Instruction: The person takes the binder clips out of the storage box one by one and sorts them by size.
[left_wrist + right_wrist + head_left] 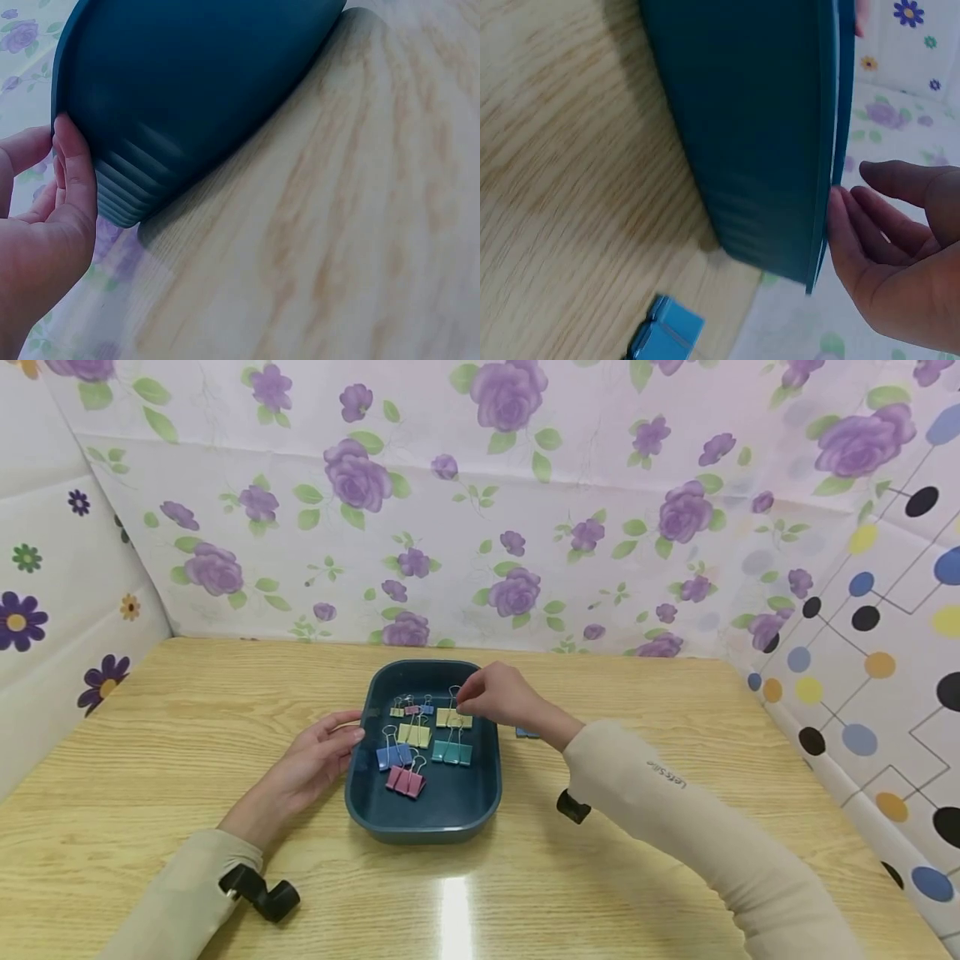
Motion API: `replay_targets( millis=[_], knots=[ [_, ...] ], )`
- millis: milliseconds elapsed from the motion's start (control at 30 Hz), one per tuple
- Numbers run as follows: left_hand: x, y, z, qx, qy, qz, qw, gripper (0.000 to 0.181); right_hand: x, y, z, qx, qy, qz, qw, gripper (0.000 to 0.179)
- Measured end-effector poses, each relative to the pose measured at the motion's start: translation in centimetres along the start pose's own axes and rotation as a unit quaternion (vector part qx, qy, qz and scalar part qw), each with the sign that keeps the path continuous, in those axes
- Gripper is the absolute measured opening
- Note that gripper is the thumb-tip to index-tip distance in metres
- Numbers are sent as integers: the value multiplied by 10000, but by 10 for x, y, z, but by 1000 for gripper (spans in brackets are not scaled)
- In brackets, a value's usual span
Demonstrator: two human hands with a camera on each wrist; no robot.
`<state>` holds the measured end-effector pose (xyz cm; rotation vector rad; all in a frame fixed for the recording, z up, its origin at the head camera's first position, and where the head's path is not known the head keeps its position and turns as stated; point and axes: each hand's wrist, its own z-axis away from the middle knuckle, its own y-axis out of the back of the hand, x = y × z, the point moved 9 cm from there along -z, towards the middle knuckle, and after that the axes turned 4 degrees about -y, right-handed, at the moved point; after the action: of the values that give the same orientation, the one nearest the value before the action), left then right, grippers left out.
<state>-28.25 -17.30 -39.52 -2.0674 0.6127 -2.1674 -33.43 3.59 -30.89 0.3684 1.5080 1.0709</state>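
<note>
A deep teal plastic tray [420, 814] holds several binder clips. My left hand [318, 760] pinches the tray's left rim between thumb and fingers, also seen in the left wrist view. Over the right rim reaches my right hand [498, 693], its fingertips right at the wire handles of a yellow binder clip [444, 718]. In the right wrist view its thumb and fingers stand slightly apart. Close by in the tray lie a green binder clip [452, 753], another yellow clip [414, 737], a blue clip [393, 757] and a pinkish-red clip [406, 782].
Several small clips [411, 710] sit toward the tray's far end. A blue binder clip [667, 330] lies on the wooden table [247, 693] just right of the tray, partly behind the right forearm in the head view. Flowered cloth [442, 552] hangs behind the table.
</note>
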Motion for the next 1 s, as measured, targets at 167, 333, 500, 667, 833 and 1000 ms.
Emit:
replay_targets(
  millis=[167, 333, 500, 667, 833, 1000],
  knots=[
    [0, 0, 0, 28, 14, -104, 9999, 40, -4, -10, -2, -56, -149, -37, 9999, 19],
    [0, 1, 0, 60, 26, -113, 9999, 43, -4, -19, -3, -280, -325, -170, 9989, 17],
    [0, 3, 1, 54, 2, -121, 9999, 47, -5, -25, -7, -356, -381, -198, 9984, 15],
    [-1, 3, 0, 84, 6, -129, 9999, 43, -5, -31, -8, -404, -262, -213, 9986, 16],
    [-2, 3, 0, 85, 27, -130, 9999, 45, -7, -35, -8, -470, -208, -478, 9975, 12],
    [-3, 4, -1, 138, 80, -172, 9997, 45, -8, -37, -9, -513, -134, -519, 9972, 9]
  ],
)
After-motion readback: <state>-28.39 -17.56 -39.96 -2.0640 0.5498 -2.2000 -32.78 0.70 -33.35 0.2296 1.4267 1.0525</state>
